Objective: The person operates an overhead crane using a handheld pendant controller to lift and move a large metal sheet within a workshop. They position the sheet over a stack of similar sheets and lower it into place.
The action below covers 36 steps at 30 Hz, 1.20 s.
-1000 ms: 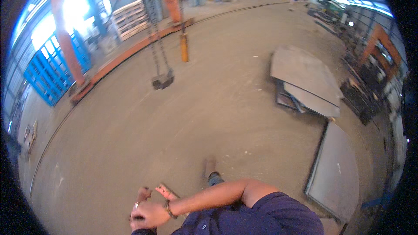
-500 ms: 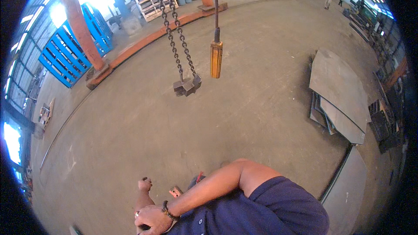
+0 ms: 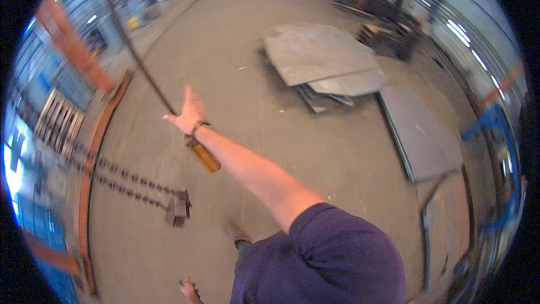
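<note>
My right arm [image 3: 264, 174] reaches out ahead, a dark bracelet at the wrist. My right hand [image 3: 190, 114] is open, with fingers stretched and thumb apart. It overlaps the dark hanging cable [image 3: 132, 50]; I cannot tell whether it touches. Below my wrist, partly hidden by it, hangs the yellow pendant control [image 3: 203, 156] on that cable. My left hand [image 3: 189, 289] is low at the bottom edge, small and blurred, its fingers not clear. Two chains [image 3: 132, 183] carry dark metal lifting clamps [image 3: 178, 209] to the left, apart from both hands.
Flat steel plates [image 3: 320, 59] lie stacked ahead on the right, with more plates [image 3: 422, 135] along the right side. An orange floor beam [image 3: 90, 191] runs along the left, near a wooden pallet [image 3: 56, 115]. My shoe [image 3: 233, 229] shows on the concrete floor [image 3: 236, 152].
My right hand has gone from low beside my left arm to up at the cable, opening out. The view has swung right, so the chains and plates appear farther left.
</note>
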{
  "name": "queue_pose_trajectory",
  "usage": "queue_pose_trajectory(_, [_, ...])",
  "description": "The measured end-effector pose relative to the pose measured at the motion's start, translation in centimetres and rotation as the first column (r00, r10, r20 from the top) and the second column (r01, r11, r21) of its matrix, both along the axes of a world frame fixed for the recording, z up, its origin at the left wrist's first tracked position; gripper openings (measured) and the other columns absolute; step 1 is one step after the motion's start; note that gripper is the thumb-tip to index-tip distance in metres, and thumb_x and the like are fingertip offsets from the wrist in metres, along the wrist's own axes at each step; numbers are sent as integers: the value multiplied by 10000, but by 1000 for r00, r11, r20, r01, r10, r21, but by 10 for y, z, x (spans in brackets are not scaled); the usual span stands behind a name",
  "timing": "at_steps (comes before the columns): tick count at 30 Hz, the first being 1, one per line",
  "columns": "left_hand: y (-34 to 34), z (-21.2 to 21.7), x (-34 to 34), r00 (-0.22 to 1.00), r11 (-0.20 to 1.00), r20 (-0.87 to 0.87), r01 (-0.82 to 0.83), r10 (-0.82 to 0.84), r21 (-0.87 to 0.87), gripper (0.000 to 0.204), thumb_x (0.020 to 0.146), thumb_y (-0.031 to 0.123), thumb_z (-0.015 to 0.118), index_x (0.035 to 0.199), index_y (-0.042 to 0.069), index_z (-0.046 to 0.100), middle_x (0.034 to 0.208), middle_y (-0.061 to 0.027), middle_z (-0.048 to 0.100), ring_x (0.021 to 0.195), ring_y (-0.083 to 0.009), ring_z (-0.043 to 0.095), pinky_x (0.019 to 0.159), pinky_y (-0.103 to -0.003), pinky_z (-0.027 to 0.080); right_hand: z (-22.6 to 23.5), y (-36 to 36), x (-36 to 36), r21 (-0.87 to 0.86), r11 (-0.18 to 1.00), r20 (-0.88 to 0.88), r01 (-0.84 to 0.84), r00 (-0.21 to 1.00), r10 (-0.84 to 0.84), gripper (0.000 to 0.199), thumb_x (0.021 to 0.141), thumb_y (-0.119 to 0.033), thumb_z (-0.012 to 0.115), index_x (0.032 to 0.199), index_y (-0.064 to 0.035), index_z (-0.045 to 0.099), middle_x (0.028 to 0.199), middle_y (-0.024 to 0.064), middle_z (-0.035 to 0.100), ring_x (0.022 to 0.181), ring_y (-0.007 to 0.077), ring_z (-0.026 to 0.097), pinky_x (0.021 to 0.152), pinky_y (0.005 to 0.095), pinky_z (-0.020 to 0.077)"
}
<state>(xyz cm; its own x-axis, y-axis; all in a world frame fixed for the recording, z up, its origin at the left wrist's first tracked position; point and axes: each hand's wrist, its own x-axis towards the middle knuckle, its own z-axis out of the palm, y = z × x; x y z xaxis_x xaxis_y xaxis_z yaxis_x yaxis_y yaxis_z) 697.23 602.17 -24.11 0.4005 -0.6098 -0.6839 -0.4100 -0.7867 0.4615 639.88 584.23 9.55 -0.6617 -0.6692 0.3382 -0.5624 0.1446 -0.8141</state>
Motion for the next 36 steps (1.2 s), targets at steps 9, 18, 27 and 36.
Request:
queue_pose_trajectory(9, [-290, 193, -146, 685, 185, 346, 575, -641, -797, 325, 846, 102, 660, 1135, -24, 579, 995, -159, 653, 863, -241, 624, 798, -357, 501, -39, 2, 38, 110, 989, 172, -100, 982, 80, 290, 748, -256, 691, 955, -58, 643, 797, 174, 667, 792, 341, 654, 713, 430, 507])
queue_pose_trajectory(18, [-198, 150, -342, 192, 21, 91, 514, -977, -858, 964, 708, 33, 754, 1482, 56, 180, 1393, -239, 388, 1199, -351, 478, 1025, -457, 379, -74, 71, 76, 31, 996, 120, 84, 989, -87, 337, 800, -286, 675, 1038, -63, 588, 807, 178, 651, 772, 359, 638, 676, 444, 487])
queue_pose_trajectory(27, [-136, 103, -381, -12, 330, -397, 537, -918, -777, 487, 839, 95, 694, 1247, -31, 460, 1171, -147, 569, 1096, -217, 537, 959, -376, 428, -150, 185, 104, 12, 998, 254, 56, 965, -57, 933, 743, -496, 718, 1430, -81, 242, 1371, 242, 395, 1280, 402, 391, 1053, 477, 343])
queue_pose_trajectory(36, [-96, 154, -369, 93, 506, -536, 494, -839, -707, 426, 935, 208, 592, 1249, -56, 479, 1189, -134, 580, 1088, -216, 562, 958, -369, 445, -201, 272, 119, 240, 953, 427, -184, 902, 67, 1082, 693, -533, 780, 1464, -77, 172, 1334, 264, 462, 1248, 387, 461, 1048, 465, 375])
